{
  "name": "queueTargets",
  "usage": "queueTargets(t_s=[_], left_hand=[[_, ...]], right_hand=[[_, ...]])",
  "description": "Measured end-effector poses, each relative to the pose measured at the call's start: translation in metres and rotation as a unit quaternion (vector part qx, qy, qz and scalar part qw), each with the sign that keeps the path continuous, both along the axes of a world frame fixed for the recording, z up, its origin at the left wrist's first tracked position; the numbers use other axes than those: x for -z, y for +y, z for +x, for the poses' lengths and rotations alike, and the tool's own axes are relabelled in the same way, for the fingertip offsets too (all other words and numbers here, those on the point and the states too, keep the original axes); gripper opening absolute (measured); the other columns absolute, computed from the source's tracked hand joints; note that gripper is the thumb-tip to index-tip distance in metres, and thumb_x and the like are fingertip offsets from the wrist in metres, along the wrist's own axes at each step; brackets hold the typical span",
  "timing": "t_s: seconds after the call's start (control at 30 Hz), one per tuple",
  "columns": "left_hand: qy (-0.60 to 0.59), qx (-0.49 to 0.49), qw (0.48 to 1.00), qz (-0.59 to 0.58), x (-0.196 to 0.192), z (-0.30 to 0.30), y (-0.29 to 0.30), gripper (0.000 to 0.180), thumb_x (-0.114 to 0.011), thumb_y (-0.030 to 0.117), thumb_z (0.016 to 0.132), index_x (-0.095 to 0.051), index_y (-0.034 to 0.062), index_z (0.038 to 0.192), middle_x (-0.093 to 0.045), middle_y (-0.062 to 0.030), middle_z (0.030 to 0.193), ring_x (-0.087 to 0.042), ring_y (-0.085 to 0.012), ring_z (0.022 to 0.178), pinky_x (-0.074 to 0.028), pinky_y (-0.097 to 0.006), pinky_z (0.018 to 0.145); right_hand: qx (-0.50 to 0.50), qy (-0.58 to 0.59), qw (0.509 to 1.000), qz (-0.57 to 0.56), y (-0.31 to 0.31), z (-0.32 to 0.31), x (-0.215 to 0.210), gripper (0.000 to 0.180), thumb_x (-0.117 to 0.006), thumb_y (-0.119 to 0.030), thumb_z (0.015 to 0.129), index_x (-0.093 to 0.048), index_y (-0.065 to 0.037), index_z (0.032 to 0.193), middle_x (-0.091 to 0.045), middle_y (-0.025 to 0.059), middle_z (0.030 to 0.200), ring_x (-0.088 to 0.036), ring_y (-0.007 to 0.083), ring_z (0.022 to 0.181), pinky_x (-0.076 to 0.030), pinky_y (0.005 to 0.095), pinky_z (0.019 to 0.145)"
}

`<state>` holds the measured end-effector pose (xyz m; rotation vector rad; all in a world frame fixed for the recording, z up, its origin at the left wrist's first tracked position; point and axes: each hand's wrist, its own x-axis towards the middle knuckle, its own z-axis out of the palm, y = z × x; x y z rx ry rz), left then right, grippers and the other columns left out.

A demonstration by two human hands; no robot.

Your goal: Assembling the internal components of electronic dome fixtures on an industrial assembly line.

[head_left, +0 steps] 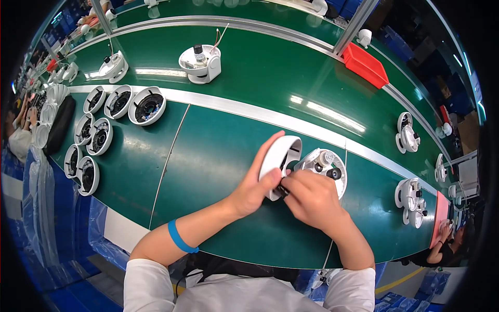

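Note:
My left hand [248, 191] grips a white round housing [274, 158], tilted on its side above the green bench. Its open face is turned to the right, and dark parts show inside. My right hand [316, 196] has its fingers pinched together at the housing's lower inner edge. A small black piece shows by those fingertips, but what they hold is mostly hidden. Just behind my right hand sits a white camera body [340, 177] with a black lens and a clear-topped round part, partly covered by that hand.
Several white housings with black insides [148, 106] stand in groups at the left. White camera bodies [208, 70] sit on the far green belt and others [413, 200] at the right. A red tray [365, 66] lies at the back right. Co-workers' hands [446, 229] show at the edges.

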<state>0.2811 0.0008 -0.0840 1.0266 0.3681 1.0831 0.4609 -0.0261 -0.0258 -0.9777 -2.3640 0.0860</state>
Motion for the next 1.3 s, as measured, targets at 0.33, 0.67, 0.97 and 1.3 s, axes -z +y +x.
queueTargets(t_s=[0.33,0.67,0.97,1.3], left_hand=[[-0.143,0.014,0.952,-0.271,-0.009,0.003,0.010,0.075,-0.037,0.065,0.105,-0.043,0.0074,0.153,-0.058,-0.0141,0.142,-0.057,-0.0282,0.132,-0.047,-0.048,0.112],[0.030,0.018,0.996,-0.085,-0.006,0.003,0.014,0.078,-0.053,0.046,0.106,-0.019,0.0107,0.167,-0.049,-0.0104,0.149,-0.054,-0.0189,0.130,-0.051,-0.038,0.103],[-0.024,0.026,0.990,-0.137,-0.012,0.012,0.014,0.079,-0.053,0.047,0.105,-0.019,0.0097,0.166,-0.049,-0.0115,0.150,-0.052,-0.0210,0.132,-0.044,-0.037,0.111],[0.035,0.012,0.998,-0.041,-0.001,0.024,0.006,0.076,-0.058,0.037,0.104,-0.024,0.0075,0.166,-0.052,-0.0111,0.145,-0.052,-0.0166,0.124,-0.040,-0.032,0.109]], right_hand=[[0.097,0.129,0.982,-0.102,-0.011,0.010,-0.007,0.024,-0.065,0.010,0.082,-0.068,0.006,0.106,-0.068,0.0184,0.098,-0.069,0.0371,0.082,-0.057,0.0395,0.071],[0.131,0.107,0.977,-0.128,-0.009,0.020,-0.011,0.024,-0.067,0.006,0.079,-0.066,0.005,0.104,-0.064,0.0156,0.091,-0.067,0.0355,0.074,-0.055,0.0431,0.064],[0.047,-0.032,0.998,-0.020,-0.002,0.026,-0.011,0.022,-0.071,-0.002,0.075,-0.064,-0.001,0.096,-0.058,0.0113,0.088,-0.066,0.0291,0.071,-0.054,0.0390,0.059],[-0.008,-0.041,0.999,0.004,-0.008,0.023,-0.003,0.032,-0.077,-0.008,0.064,-0.066,-0.003,0.093,-0.061,0.0086,0.086,-0.064,0.0245,0.064,-0.052,0.0369,0.055]])
